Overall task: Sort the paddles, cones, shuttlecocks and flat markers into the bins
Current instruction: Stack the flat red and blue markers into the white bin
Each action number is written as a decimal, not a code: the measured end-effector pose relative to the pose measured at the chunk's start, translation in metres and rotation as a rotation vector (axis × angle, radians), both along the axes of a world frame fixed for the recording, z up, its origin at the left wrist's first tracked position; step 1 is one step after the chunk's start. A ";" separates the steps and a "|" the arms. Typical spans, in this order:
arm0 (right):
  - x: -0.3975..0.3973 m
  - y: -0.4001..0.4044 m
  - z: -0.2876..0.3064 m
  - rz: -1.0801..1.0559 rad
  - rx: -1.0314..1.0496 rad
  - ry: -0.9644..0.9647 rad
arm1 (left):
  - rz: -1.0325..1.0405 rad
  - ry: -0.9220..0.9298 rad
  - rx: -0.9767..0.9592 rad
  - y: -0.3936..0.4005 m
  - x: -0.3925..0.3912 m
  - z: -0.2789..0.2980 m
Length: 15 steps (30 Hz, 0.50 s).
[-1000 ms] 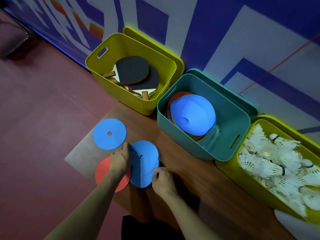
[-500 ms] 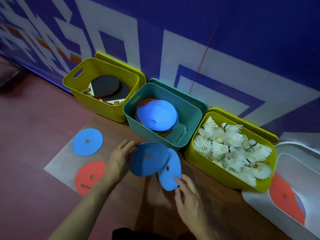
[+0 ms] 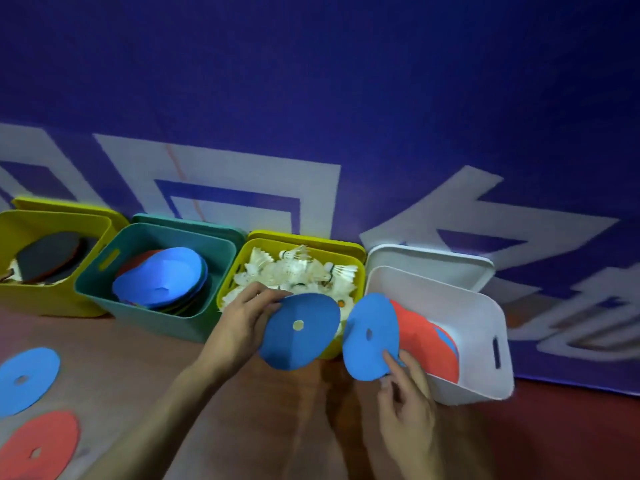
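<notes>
Pinched at its lower edge by the right hand (image 3: 403, 407), a blue flat foam disc marker (image 3: 370, 336) is held upright just before the white plastic bin (image 3: 485, 341); a second blue disc (image 3: 299, 330) is gripped by the left hand (image 3: 242, 323). Each should be tilted flat and released onto the red markers (image 3: 424, 344) inside, clear of the yellow shuttlecock bin (image 3: 360, 275).

The floor (image 3: 145, 393) carries four bins (in a row) and two flat markers.
</notes>
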State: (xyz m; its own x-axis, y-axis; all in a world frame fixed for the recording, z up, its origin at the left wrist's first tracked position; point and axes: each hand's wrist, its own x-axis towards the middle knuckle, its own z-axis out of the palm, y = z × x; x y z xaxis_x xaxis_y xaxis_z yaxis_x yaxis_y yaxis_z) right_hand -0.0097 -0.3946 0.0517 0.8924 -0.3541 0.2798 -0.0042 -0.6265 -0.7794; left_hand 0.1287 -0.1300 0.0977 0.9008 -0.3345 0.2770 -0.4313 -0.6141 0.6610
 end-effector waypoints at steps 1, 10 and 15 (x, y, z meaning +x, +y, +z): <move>-0.002 -0.020 -0.001 -0.042 0.007 0.002 | -0.025 -0.001 0.003 -0.020 0.002 0.001; 0.018 -0.157 -0.029 -0.226 0.088 0.320 | -0.128 0.026 0.059 -0.159 0.024 -0.002; 0.048 -0.179 -0.046 -0.203 0.143 0.499 | -0.181 0.021 0.179 -0.189 0.037 -0.011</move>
